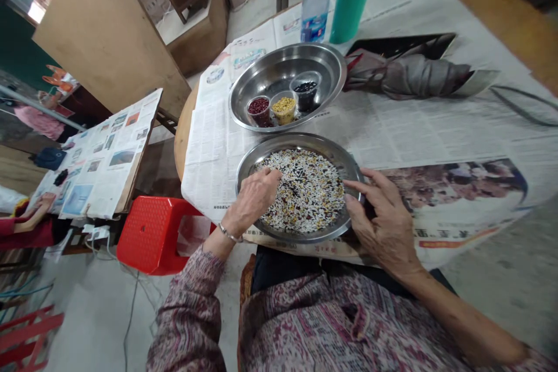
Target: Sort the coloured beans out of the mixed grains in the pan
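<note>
Head view: left hand [253, 200] lies on mixed rice and beans [309, 192] in a steel plate [300, 140], its fingers [272, 175] pressed together, tips in the grains. Right hand [383, 221] sits at the plate's right rim, its fingers [370, 186] spread, pinching nothing. Plate rests on newspaper [436, 133], just below a steel basin [288, 52] holding three small cups: red beans [259, 111], yellow grains [284, 107], black beans [305, 93]. Folded umbrella [410, 75] lies beside the basin; water bottle [316, 6] stands beyond. Red stool [152, 235] at lower left.
</note>
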`<state>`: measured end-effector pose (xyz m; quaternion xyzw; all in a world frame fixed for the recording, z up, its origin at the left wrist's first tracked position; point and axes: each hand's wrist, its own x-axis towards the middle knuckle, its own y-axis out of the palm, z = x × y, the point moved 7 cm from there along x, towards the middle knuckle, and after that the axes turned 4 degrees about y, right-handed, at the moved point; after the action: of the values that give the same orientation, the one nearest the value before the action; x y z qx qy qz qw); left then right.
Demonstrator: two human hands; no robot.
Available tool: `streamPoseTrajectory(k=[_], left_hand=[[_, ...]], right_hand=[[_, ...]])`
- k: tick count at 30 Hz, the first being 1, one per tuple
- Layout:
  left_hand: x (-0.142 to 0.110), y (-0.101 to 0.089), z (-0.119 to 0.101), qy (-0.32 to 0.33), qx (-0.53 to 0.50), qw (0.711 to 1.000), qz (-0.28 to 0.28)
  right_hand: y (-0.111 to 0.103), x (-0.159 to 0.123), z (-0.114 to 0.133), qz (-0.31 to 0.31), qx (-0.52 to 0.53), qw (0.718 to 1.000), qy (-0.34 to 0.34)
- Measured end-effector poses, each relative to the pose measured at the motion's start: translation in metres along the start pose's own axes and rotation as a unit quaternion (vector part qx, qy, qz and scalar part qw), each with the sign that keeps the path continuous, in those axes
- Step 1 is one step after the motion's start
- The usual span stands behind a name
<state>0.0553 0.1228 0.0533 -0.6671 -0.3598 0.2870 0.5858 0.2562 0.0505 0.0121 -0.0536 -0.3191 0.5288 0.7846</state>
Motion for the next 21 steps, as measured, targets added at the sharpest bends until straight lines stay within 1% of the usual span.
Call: streamPoseTrajectory(k=[2,4,6,8,9,10,11,12,14,16,18,21], left_hand=[[-0.021,-0.005,-0.006,0.0,-0.016,1.0,-0.003],[-0.039,-0.009,-0.011,0.002,-0.024,0.999,-0.031],[-0.054,-0.011,-0.013,0.007,-0.033,0.997,-0.074],[-0.064,-0.01,-0.011,0.009,-0.046,0.991,-0.126],[-0.067,-0.009,-0.009,0.009,-0.053,0.987,-0.154],[-0.07,-0.007,-0.007,0.011,-0.06,0.981,-0.182],[-0.073,-0.006,-0.005,0.016,-0.069,0.975,-0.212],[-0.075,-0.004,-0.004,0.023,-0.081,0.967,-0.241],[-0.078,-0.002,-0.002,0.03,-0.108,0.949,-0.295],[-0.081,0.0,0.001,0.025,-0.133,0.935,-0.329],[-0.081,0.004,0.002,0.016,-0.147,0.931,-0.333],[-0.078,0.01,0.002,0.005,-0.15,0.94,-0.306]], right_hand=[[0.0,-0.001,0.0,-0.001,0.0,1.0,-0.005],[0.0,-0.001,0.001,0.005,-0.004,1.0,-0.011],[-0.003,0.0,0.006,0.005,-0.036,0.999,-0.031],[-0.009,0.005,0.018,-0.01,-0.105,0.992,-0.074],[-0.01,0.008,0.025,-0.008,-0.138,0.985,-0.1],[-0.008,0.012,0.031,0.008,-0.161,0.979,-0.123],[-0.004,0.016,0.036,0.038,-0.168,0.975,-0.14],[0.004,0.021,0.038,0.082,-0.162,0.972,-0.151],[0.028,0.028,0.038,0.179,-0.136,0.96,-0.166],[0.054,0.032,0.033,0.252,-0.134,0.942,-0.177],[0.078,0.037,0.025,0.294,-0.144,0.93,-0.169],[0.104,0.046,0.021,0.307,-0.141,0.93,-0.141]])
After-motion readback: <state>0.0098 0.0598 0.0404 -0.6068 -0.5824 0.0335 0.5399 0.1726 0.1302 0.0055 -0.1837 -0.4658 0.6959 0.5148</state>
